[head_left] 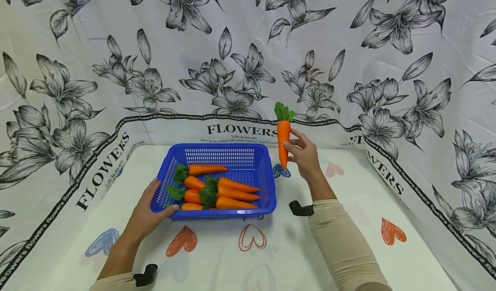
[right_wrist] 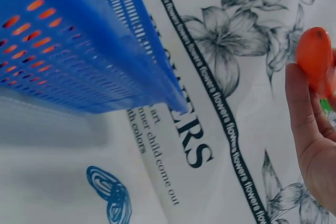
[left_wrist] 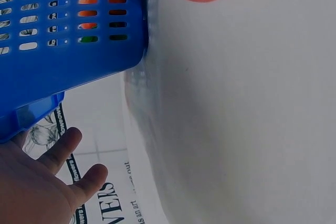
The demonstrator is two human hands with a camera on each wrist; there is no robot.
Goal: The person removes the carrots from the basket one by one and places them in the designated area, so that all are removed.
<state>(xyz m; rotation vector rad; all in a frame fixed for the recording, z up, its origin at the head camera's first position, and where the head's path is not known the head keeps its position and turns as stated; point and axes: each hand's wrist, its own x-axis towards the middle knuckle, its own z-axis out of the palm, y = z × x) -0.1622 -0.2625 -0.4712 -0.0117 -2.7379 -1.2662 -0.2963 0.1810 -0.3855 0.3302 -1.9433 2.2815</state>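
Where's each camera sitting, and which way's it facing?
Head: worn on the head, looking forward and down at the blue basket; the left grip, right grip and sleeves show.
Left wrist: on that wrist, facing the basket's slotted side and white tabletop; part of the left grip shows.
Right wrist: on that wrist, facing the basket and flowered backdrop; the right grip shows, holding a carrot.
Head and right wrist share the basket and held carrot.
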